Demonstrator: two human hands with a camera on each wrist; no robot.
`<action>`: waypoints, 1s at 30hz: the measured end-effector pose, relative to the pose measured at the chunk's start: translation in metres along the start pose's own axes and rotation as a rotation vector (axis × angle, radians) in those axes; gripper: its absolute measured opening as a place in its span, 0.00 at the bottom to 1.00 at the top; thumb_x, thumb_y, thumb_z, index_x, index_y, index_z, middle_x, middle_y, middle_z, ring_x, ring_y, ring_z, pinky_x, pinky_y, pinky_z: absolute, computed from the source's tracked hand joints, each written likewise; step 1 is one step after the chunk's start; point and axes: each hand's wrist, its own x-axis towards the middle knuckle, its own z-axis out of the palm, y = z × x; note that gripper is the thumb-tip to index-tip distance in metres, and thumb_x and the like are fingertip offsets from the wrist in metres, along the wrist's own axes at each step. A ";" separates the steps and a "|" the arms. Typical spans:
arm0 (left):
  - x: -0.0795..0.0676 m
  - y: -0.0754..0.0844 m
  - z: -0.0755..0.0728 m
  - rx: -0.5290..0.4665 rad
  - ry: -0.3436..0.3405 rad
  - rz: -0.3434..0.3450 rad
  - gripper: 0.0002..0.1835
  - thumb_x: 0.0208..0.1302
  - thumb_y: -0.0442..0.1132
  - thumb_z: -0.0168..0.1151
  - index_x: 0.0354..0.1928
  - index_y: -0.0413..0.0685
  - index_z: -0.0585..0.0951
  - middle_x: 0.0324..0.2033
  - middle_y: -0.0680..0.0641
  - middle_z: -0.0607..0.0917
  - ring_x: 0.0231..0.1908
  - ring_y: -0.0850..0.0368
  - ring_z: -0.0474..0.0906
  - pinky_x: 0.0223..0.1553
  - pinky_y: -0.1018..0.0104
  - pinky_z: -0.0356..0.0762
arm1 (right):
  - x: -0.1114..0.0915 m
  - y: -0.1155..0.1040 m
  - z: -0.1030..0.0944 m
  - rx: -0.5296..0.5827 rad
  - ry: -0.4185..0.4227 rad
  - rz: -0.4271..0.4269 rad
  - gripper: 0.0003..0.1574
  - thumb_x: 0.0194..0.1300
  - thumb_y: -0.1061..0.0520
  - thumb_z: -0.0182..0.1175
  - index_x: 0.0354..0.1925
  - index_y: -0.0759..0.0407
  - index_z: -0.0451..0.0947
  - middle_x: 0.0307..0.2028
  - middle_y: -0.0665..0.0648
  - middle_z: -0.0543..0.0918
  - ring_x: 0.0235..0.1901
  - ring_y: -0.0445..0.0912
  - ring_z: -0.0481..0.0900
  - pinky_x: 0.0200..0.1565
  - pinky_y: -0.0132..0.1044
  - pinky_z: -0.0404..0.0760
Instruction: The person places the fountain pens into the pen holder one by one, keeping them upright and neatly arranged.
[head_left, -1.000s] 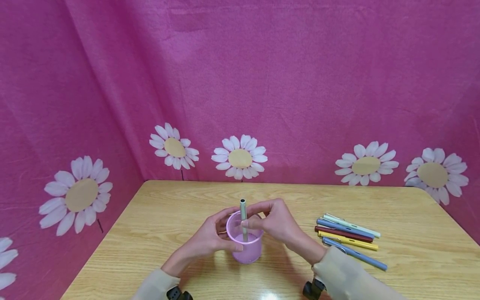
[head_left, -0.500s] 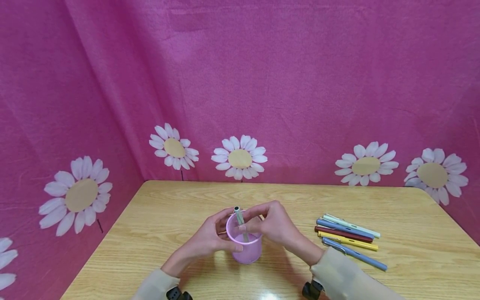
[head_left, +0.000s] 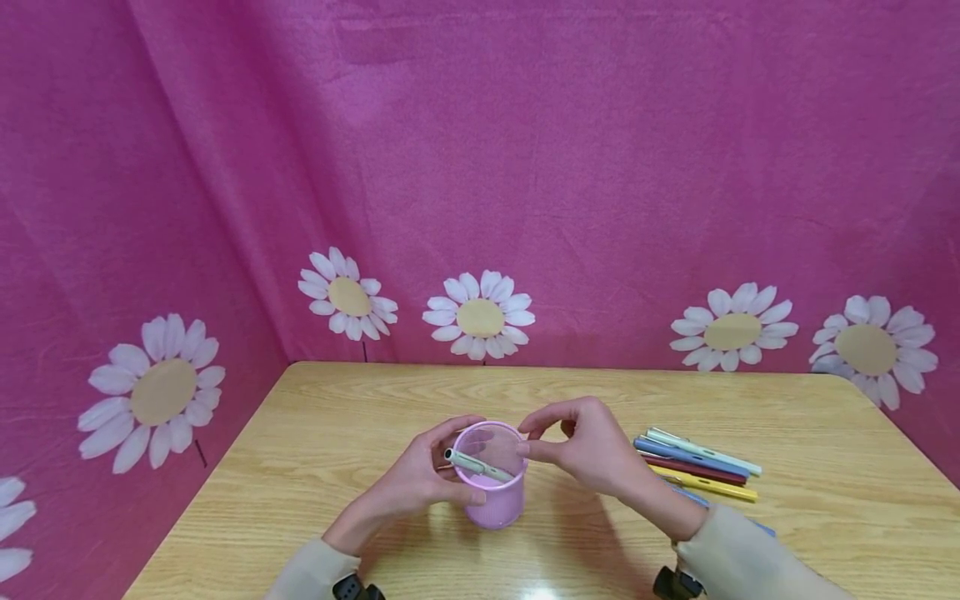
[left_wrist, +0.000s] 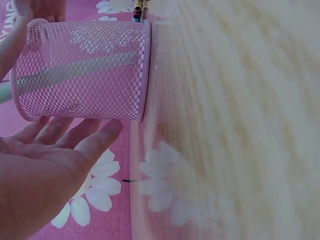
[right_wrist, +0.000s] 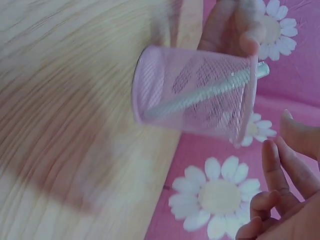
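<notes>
A pink mesh pencil cup [head_left: 498, 505] stands upright on the table. My left hand [head_left: 414, 477] holds it from the left, thumb at the front and fingers round the back; in the left wrist view several fingers [left_wrist: 87, 132] lie along its mesh side. One pale green pen [head_left: 477, 465] leans inside the cup, its capped end over the left part of the rim [right_wrist: 248, 100]. Just right of the rim is my right hand [head_left: 592, 450], thumb and forefinger near each other with nothing between them. In the right wrist view those fingertips are clear of cup and pen.
Several pens lie side by side on the right of the wooden table [head_left: 360, 400]: pale green [head_left: 705, 451], blue [head_left: 690, 454], dark red, yellow [head_left: 705, 482] and another blue one, partly behind the right forearm. A pink cloth [head_left: 600, 167] with daisies hangs behind and at the left.
My right hand has let go of the pale green pen and moved right, out of the cup. The pen has tipped from upright to leaning left. The left hand stays on the cup.
</notes>
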 end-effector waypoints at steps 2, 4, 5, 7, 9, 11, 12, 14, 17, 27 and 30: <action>0.000 0.000 0.000 -0.006 0.006 0.000 0.48 0.54 0.26 0.79 0.76 0.31 0.64 0.66 0.29 0.76 0.65 0.29 0.72 0.61 0.56 0.81 | -0.005 0.002 -0.009 -0.014 0.004 0.018 0.07 0.58 0.56 0.80 0.36 0.52 0.92 0.27 0.45 0.86 0.21 0.41 0.63 0.25 0.33 0.62; -0.001 0.000 0.000 -0.006 0.009 0.001 0.48 0.54 0.26 0.79 0.76 0.31 0.65 0.65 0.29 0.76 0.65 0.29 0.72 0.60 0.56 0.81 | -0.010 0.005 -0.018 -0.024 0.006 0.028 0.07 0.58 0.55 0.80 0.36 0.51 0.92 0.27 0.45 0.86 0.21 0.41 0.63 0.25 0.33 0.63; -0.001 0.000 0.000 -0.007 0.010 0.001 0.48 0.54 0.25 0.79 0.76 0.31 0.65 0.65 0.29 0.76 0.65 0.29 0.72 0.60 0.57 0.82 | -0.013 0.007 -0.022 -0.032 0.006 0.030 0.07 0.58 0.55 0.80 0.36 0.51 0.92 0.27 0.45 0.86 0.21 0.40 0.63 0.24 0.33 0.63; -0.002 0.000 0.001 -0.006 0.008 0.004 0.47 0.54 0.25 0.79 0.76 0.31 0.65 0.65 0.29 0.76 0.64 0.28 0.72 0.59 0.56 0.82 | -0.018 0.012 -0.029 -0.047 0.004 0.045 0.07 0.58 0.54 0.80 0.36 0.51 0.92 0.27 0.45 0.86 0.21 0.40 0.62 0.24 0.33 0.63; -0.002 0.000 0.001 -0.006 0.005 0.007 0.47 0.54 0.25 0.79 0.75 0.32 0.66 0.64 0.29 0.76 0.64 0.28 0.72 0.59 0.56 0.82 | -0.024 0.016 -0.036 -0.058 0.003 0.055 0.08 0.59 0.54 0.80 0.36 0.52 0.92 0.27 0.45 0.86 0.21 0.40 0.62 0.24 0.33 0.62; -0.002 0.000 0.001 -0.009 0.005 0.009 0.47 0.54 0.26 0.79 0.75 0.32 0.66 0.64 0.28 0.76 0.64 0.28 0.72 0.60 0.56 0.82 | -0.030 0.020 -0.043 -0.070 0.002 0.068 0.08 0.59 0.52 0.80 0.37 0.51 0.92 0.28 0.45 0.85 0.22 0.39 0.62 0.24 0.33 0.62; -0.002 0.000 0.001 -0.011 0.005 0.010 0.47 0.54 0.26 0.79 0.75 0.32 0.66 0.64 0.28 0.76 0.64 0.28 0.72 0.59 0.56 0.82 | -0.033 0.023 -0.046 -0.074 0.004 0.073 0.08 0.60 0.52 0.80 0.37 0.51 0.92 0.28 0.45 0.86 0.22 0.39 0.62 0.23 0.33 0.62; -0.001 0.000 0.001 -0.011 0.006 0.008 0.47 0.54 0.26 0.79 0.75 0.32 0.66 0.64 0.28 0.76 0.64 0.29 0.72 0.59 0.56 0.82 | -0.040 0.028 -0.053 -0.075 0.004 0.085 0.08 0.61 0.53 0.79 0.38 0.52 0.92 0.29 0.46 0.86 0.21 0.38 0.63 0.23 0.32 0.64; -0.001 0.001 0.002 -0.008 0.005 0.003 0.47 0.54 0.26 0.79 0.75 0.32 0.66 0.64 0.28 0.76 0.63 0.29 0.73 0.59 0.56 0.82 | -0.050 0.037 -0.062 -0.079 0.003 0.104 0.08 0.63 0.54 0.78 0.40 0.54 0.92 0.32 0.47 0.87 0.20 0.38 0.65 0.22 0.32 0.66; 0.000 0.001 0.002 -0.006 0.008 -0.002 0.47 0.54 0.26 0.79 0.75 0.32 0.66 0.64 0.29 0.76 0.64 0.29 0.72 0.60 0.56 0.82 | -0.074 0.064 -0.085 -0.144 0.046 0.132 0.09 0.61 0.55 0.78 0.40 0.55 0.92 0.30 0.45 0.87 0.24 0.39 0.68 0.26 0.32 0.69; -0.001 0.001 0.002 -0.009 0.003 0.006 0.47 0.54 0.26 0.79 0.75 0.31 0.66 0.64 0.28 0.76 0.64 0.29 0.72 0.60 0.56 0.82 | -0.078 0.070 -0.090 -0.162 0.037 0.157 0.10 0.61 0.55 0.79 0.41 0.56 0.92 0.29 0.46 0.85 0.24 0.39 0.68 0.25 0.32 0.67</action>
